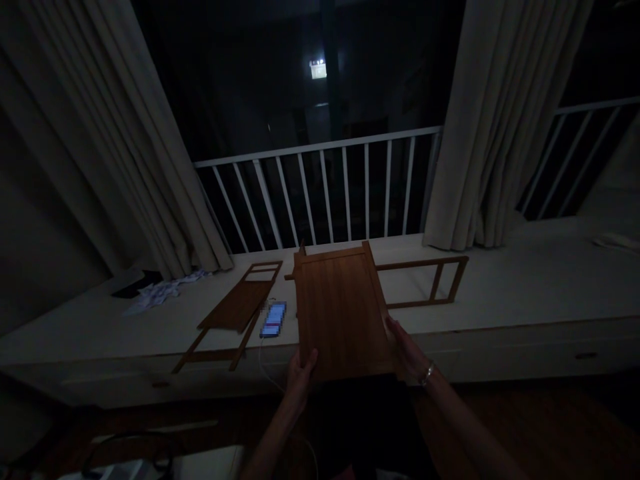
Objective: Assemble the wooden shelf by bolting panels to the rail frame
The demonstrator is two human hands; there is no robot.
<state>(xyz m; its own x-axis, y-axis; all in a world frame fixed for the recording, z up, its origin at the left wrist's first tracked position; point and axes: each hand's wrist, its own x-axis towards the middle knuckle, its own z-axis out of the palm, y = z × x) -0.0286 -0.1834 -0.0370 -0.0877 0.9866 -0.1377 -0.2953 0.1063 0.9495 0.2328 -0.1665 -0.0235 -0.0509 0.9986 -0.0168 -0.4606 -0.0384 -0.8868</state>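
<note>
Both my hands hold a brown wooden panel [343, 313] with raised edge strips, tilted up in front of me. My left hand [300, 373] grips its lower left edge, thumb on the face. My right hand [404, 347] is closed round the right edge; some of its fingers are hidden behind the panel. To the right, a slim wooden frame [443, 283] lies on the white ledge, its left end hidden by the panel. Left of the panel lies another wooden piece [239, 303], a board with a leg frame. Between them is a phone [273, 320] with a lit screen.
The white window ledge [500, 293] runs across, with drawers below. Behind it stand a white railing [345, 150] and beige curtains [470, 133]. Crumpled patterned cloth [160, 293] lies at the left. A white cable [265, 367] hangs from the phone over the ledge's front.
</note>
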